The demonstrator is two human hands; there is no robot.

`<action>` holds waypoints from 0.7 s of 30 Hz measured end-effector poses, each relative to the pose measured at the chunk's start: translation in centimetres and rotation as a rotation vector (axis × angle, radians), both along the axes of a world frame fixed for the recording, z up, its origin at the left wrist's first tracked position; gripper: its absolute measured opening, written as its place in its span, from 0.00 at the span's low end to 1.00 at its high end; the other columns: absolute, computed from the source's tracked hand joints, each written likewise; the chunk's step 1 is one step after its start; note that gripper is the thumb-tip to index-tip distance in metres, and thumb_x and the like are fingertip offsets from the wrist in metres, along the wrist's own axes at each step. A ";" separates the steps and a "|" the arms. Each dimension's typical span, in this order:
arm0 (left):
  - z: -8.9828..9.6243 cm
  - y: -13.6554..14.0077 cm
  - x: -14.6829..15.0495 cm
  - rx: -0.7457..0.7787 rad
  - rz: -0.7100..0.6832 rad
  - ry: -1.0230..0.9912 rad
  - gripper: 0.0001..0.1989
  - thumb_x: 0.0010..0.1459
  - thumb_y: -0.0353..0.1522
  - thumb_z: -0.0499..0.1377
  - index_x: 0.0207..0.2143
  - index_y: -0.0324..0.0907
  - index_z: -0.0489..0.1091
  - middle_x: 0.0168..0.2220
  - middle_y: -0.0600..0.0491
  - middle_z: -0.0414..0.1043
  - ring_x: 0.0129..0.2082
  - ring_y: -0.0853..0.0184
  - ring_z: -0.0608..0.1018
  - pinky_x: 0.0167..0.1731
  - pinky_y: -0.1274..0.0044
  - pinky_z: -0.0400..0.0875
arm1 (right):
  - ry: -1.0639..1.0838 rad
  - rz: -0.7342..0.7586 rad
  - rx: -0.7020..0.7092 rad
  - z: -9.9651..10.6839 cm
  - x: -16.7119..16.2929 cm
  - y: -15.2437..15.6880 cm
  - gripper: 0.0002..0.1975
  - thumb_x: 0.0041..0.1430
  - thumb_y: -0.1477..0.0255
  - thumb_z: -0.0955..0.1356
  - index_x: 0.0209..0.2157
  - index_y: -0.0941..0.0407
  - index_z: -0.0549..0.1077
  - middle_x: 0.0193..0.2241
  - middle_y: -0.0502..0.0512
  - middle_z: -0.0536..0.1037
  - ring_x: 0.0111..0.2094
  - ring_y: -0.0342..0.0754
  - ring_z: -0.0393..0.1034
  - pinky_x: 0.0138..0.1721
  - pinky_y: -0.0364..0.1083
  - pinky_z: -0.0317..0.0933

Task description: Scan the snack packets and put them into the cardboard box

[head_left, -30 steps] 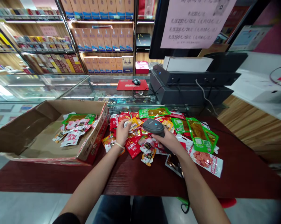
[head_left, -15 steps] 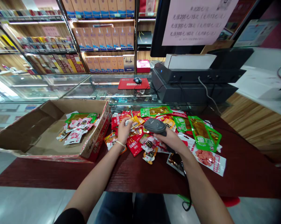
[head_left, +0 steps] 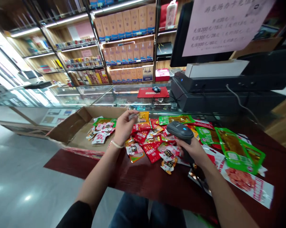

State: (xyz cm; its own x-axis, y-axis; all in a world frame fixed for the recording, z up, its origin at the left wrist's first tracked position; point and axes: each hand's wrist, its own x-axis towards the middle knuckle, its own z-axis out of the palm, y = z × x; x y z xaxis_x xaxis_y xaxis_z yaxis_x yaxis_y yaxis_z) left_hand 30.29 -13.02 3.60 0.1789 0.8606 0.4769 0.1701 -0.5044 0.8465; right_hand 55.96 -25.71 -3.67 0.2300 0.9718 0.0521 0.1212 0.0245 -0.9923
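Note:
Pinched in my left hand (head_left: 124, 126) is a yellow snack packet (head_left: 143, 117), raised over the left side of a pile. My right hand (head_left: 192, 148) grips the handle of a dark grey barcode scanner (head_left: 180, 130), whose head points left and shows a small blue light. Beneath both hands spreads the heap of snack packets, among them a red packet (head_left: 152, 152) and a pink-and-white one (head_left: 168, 152). To the right lie a green pouch (head_left: 234, 148) and a white bag with a meat picture (head_left: 247, 182). The cardboard box (head_left: 73, 148) at left holds several packets.
A dark red-brown tabletop (head_left: 152, 180) bears the pile. Behind it are a glass counter (head_left: 123, 98), a red mouse pad (head_left: 145, 92) with a mouse (head_left: 156, 89), and black checkout equipment (head_left: 204, 103) under a monitor with a pink paper sign (head_left: 225, 28). Stocked shelves line the back.
The yellow packet in my left hand has lifted off the pile and moved toward the box. My right hand still holds the scanner, its blue light now visible. The view has swung left.

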 end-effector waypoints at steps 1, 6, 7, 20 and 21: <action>1.1 -0.1 -1.5 0.037 0.042 0.042 0.11 0.59 0.34 0.58 0.42 0.42 0.75 0.42 0.51 0.79 0.39 0.64 0.79 0.41 0.74 0.73 | 0.009 0.005 -0.001 -0.1 0.0 0.0 0.22 0.52 0.52 0.73 0.22 0.54 0.68 0.14 0.48 0.68 0.14 0.43 0.61 0.16 0.44 0.57; 4.4 0.2 -9.1 0.304 0.329 0.294 0.11 0.61 0.30 0.55 0.42 0.43 0.76 0.42 0.51 0.79 0.44 0.64 0.79 0.47 0.73 0.72 | 0.028 -0.024 -0.062 -0.6 0.0 0.3 0.22 0.48 0.51 0.75 0.22 0.55 0.69 0.15 0.50 0.69 0.14 0.44 0.62 0.14 0.44 0.57; 4.4 0.6 -10.3 0.363 0.381 0.353 0.12 0.61 0.30 0.54 0.43 0.43 0.76 0.43 0.51 0.79 0.45 0.64 0.79 0.49 0.73 0.72 | 0.027 -0.026 -0.078 -0.7 0.0 0.4 0.22 0.47 0.51 0.75 0.21 0.55 0.69 0.15 0.50 0.69 0.14 0.44 0.62 0.14 0.44 0.58; -1.6 5.7 -14.3 0.203 0.287 0.785 0.13 0.62 0.31 0.54 0.43 0.42 0.77 0.42 0.48 0.81 0.41 0.61 0.80 0.45 0.72 0.73 | -0.010 0.000 -0.082 -1.1 -0.2 0.6 0.20 0.49 0.53 0.75 0.24 0.55 0.71 0.15 0.48 0.69 0.15 0.42 0.63 0.16 0.42 0.58; -1.5 5.5 -14.1 0.224 0.270 0.789 0.13 0.62 0.32 0.54 0.43 0.42 0.77 0.42 0.48 0.81 0.41 0.61 0.80 0.44 0.72 0.73 | -0.009 -0.002 -0.081 -0.9 -0.3 0.6 0.21 0.49 0.53 0.75 0.24 0.55 0.71 0.15 0.48 0.69 0.15 0.42 0.63 0.16 0.42 0.58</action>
State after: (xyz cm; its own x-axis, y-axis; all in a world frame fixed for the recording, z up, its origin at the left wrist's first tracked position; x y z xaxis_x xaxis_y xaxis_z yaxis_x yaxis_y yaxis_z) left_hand 16.18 -7.48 2.07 0.3319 0.8218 0.4631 0.8047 -0.5028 0.3156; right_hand 55.63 -25.15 -4.60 0.2318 0.9724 -0.0245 0.1301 -0.0560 -0.9899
